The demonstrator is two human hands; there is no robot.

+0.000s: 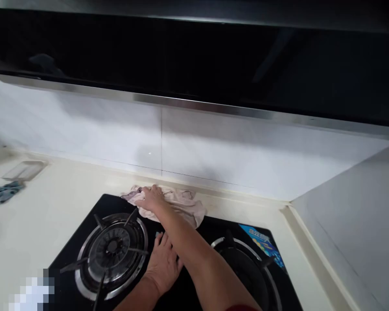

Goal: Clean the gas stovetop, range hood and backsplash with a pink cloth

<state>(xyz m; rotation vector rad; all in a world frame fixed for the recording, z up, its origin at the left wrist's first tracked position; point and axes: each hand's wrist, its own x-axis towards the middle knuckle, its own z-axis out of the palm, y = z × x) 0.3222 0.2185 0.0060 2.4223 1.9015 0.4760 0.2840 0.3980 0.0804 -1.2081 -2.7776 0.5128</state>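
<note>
1. Head view, clock bearings from its centre: a blue-green cloth (4, 193) and a clear tray (25, 170) lie at 9 o'clock on the pale tabletop (69, 181).
2. The left burner (113, 246) sits at 8 o'clock on the black stove (94, 211).
3. The right hand (151, 198), at 8 o'clock, rests palm down on the pinkish cloth (189, 207); its grip is spread, but whether it pinches fabric I cannot tell.
4. The left hand (164, 261), at 7 o'clock, lies beside the left burner, its grip unfolded with fingers extended over the stove.
5. The pinkish cloth, between 6 and 7 o'clock, lies crumpled across the stove's back edge and tabletop.
6. The right burner (277, 289) sits at 5 o'clock.
</note>
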